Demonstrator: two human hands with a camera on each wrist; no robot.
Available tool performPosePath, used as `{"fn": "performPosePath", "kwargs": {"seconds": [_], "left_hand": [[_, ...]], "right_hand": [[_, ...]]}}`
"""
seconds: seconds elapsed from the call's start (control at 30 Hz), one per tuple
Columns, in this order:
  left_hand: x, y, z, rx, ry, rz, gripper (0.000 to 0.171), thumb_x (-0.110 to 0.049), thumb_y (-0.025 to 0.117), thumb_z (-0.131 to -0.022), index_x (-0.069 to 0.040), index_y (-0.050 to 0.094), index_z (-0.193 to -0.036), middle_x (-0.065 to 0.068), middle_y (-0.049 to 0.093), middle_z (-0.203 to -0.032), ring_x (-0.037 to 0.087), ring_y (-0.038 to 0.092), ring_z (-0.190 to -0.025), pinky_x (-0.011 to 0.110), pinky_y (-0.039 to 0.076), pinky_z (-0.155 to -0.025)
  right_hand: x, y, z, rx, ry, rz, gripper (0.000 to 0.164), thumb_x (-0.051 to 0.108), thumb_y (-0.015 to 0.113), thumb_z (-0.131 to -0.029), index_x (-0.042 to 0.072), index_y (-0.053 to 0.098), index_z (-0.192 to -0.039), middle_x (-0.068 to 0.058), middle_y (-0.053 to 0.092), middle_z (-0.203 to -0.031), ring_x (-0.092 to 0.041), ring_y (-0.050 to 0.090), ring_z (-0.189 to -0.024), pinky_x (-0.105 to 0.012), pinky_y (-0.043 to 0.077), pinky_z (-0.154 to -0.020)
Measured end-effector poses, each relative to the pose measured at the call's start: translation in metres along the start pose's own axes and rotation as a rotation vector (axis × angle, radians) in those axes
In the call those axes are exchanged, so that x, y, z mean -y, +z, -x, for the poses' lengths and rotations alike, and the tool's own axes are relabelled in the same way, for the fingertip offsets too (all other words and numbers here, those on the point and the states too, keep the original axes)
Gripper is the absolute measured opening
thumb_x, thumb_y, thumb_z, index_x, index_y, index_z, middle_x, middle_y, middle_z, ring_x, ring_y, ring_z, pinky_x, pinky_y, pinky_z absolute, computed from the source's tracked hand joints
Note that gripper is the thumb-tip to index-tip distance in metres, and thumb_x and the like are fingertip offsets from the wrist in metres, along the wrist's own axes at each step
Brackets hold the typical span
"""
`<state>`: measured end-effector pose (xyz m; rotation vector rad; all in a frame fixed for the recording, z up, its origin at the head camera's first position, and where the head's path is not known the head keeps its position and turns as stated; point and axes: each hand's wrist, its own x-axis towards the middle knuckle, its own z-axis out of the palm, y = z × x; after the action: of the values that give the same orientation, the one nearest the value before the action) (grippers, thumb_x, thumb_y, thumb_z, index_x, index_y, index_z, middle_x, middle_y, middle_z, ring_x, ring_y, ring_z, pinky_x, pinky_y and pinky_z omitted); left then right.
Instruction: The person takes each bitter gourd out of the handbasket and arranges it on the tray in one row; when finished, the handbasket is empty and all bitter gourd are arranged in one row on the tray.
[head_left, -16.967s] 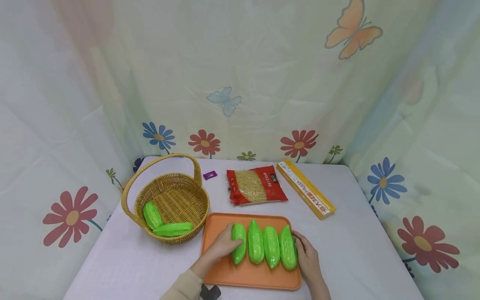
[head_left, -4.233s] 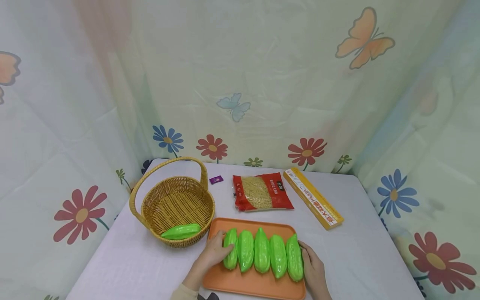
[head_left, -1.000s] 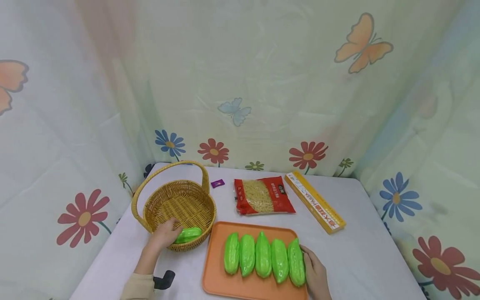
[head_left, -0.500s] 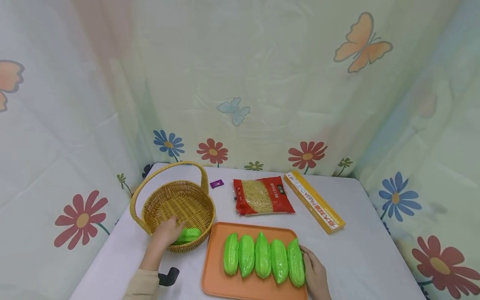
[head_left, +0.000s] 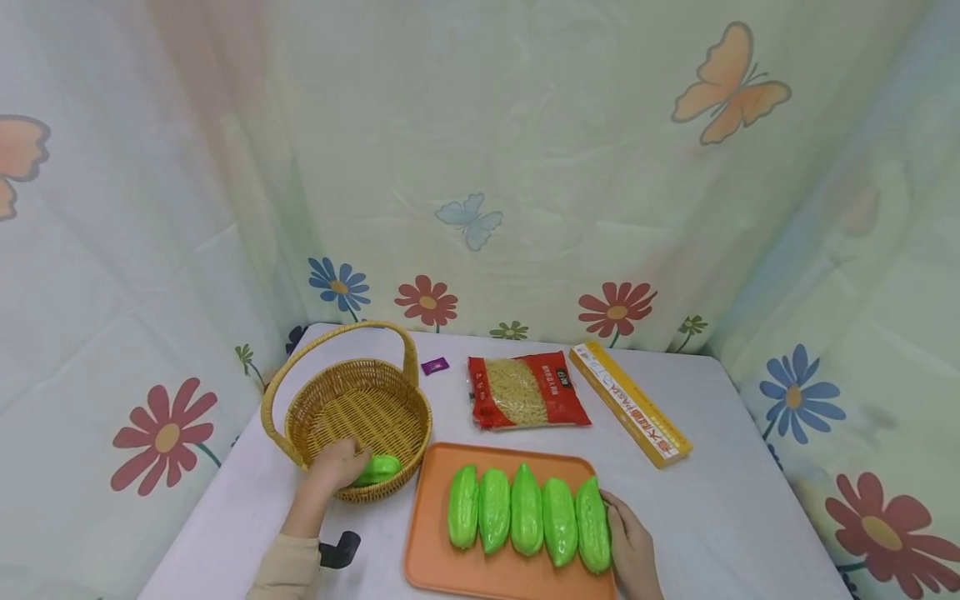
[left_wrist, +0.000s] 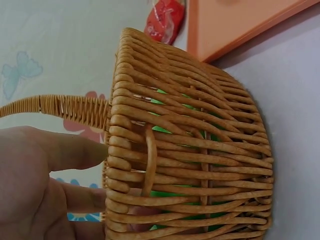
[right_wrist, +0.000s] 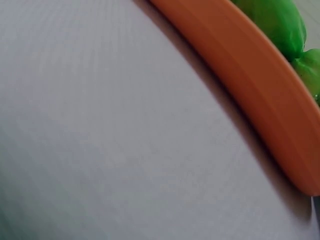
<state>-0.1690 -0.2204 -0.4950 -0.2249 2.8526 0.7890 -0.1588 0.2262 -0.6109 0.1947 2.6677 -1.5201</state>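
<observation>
My left hand (head_left: 337, 465) reaches over the near rim of the wicker basket (head_left: 296, 417). Down inside, its fingers are on a glossy green bitter melon (head_left: 384, 468), covering its left end. In the left wrist view the thumb and fingers (left_wrist: 80, 150) pass behind the basket's rim, and green shows through the weave; the fingertips' grip is largely hidden. On the orange tray (head_left: 442, 575) several similar bitter melons (head_left: 527, 510) lie side by side in a row. My right hand (head_left: 632, 542) rests at the tray's right edge, fingers beside the rightmost melon (head_left: 592, 525).
Behind the tray lies a red pasta bag (head_left: 525, 392). A yellow pasta box (head_left: 630, 404) lies slanted at the right, and a small purple packet (head_left: 435, 366) sits beside the basket. The basket's tall handle (head_left: 337, 329) arches over it. Floral curtains enclose the table.
Since the earliest frame one bitter melon has gone from basket to tray row. My left hand left the tray row for the basket; the melon there has shifted slightly. My right hand stays put.
</observation>
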Motion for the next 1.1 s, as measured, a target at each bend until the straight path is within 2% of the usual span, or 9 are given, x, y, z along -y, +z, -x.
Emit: {"fn": "performPosePath", "kwargs": {"seconds": [0.23, 0.43, 0.57, 0.67, 0.8, 0.93, 1.1], "left_hand": [[0.001, 0.002, -0.003, -0.009, -0.013, 0.054, 0.041, -0.027, 0.048, -0.094, 0.010, 0.055, -0.111, 0.021, 0.060, -0.099, 0.027, 0.055, -0.081, 0.042, 0.047, -0.065], [0.004, 0.001, -0.011, -0.027, 0.017, 0.101, 0.039, -0.025, 0.048, -0.094, 0.009, 0.055, -0.112, 0.023, 0.060, -0.101, 0.033, 0.057, -0.087, 0.044, 0.048, -0.068], [0.004, -0.002, -0.019, -0.030, 0.013, 0.133, 0.038, -0.024, 0.049, -0.093, 0.009, 0.056, -0.111, 0.018, 0.060, -0.095, 0.028, 0.056, -0.083, 0.039, 0.047, -0.066], [0.003, -0.004, -0.025, -0.010, -0.006, 0.160, 0.041, -0.026, 0.048, -0.093, 0.010, 0.055, -0.113, 0.014, 0.059, -0.089, 0.024, 0.053, -0.077, 0.034, 0.046, -0.061], [0.003, -0.005, -0.030, 0.026, -0.031, 0.220, 0.045, -0.027, 0.047, -0.094, 0.009, 0.051, -0.119, 0.017, 0.058, -0.093, 0.025, 0.056, -0.073, 0.033, 0.048, -0.057], [0.002, -0.004, -0.034, 0.059, -0.048, 0.310, 0.045, -0.026, 0.046, -0.095, 0.008, 0.047, -0.125, 0.025, 0.054, -0.108, 0.032, 0.059, -0.083, 0.037, 0.053, -0.058], [-0.002, -0.002, -0.040, 0.070, -0.053, 0.403, 0.045, -0.026, 0.047, -0.095, 0.006, 0.046, -0.126, 0.026, 0.049, -0.119, 0.038, 0.054, -0.101, 0.041, 0.054, -0.065]], "right_hand": [[0.002, -0.001, 0.001, -0.005, -0.005, -0.007, 0.055, 0.045, 0.019, -0.098, 0.010, 0.042, -0.135, -0.013, 0.043, -0.136, -0.033, 0.036, -0.126, -0.052, 0.028, -0.101], [0.005, -0.002, 0.002, 0.000, -0.007, -0.002, 0.055, 0.045, 0.018, -0.098, 0.009, 0.042, -0.134, -0.015, 0.043, -0.136, -0.035, 0.036, -0.125, -0.053, 0.028, -0.101], [0.004, -0.001, 0.002, -0.008, -0.009, -0.008, 0.055, 0.045, 0.019, -0.098, 0.010, 0.042, -0.134, -0.015, 0.043, -0.136, -0.034, 0.036, -0.126, -0.053, 0.028, -0.101], [0.002, 0.000, 0.001, -0.017, -0.017, -0.013, 0.054, 0.044, 0.020, -0.099, 0.010, 0.043, -0.134, -0.014, 0.044, -0.136, -0.033, 0.037, -0.125, -0.052, 0.029, -0.101], [0.000, 0.000, 0.000, -0.022, -0.023, -0.021, 0.054, 0.045, 0.021, -0.098, 0.011, 0.043, -0.134, -0.012, 0.045, -0.135, -0.032, 0.038, -0.125, -0.051, 0.029, -0.101], [0.000, 0.000, 0.000, -0.024, -0.036, -0.021, 0.053, 0.044, 0.021, -0.099, 0.011, 0.043, -0.134, -0.013, 0.045, -0.135, -0.033, 0.037, -0.125, -0.051, 0.029, -0.101], [0.000, 0.000, 0.001, -0.031, -0.052, -0.026, 0.051, 0.042, 0.023, -0.099, 0.010, 0.045, -0.132, -0.013, 0.045, -0.135, -0.032, 0.037, -0.125, -0.051, 0.029, -0.101]]}}
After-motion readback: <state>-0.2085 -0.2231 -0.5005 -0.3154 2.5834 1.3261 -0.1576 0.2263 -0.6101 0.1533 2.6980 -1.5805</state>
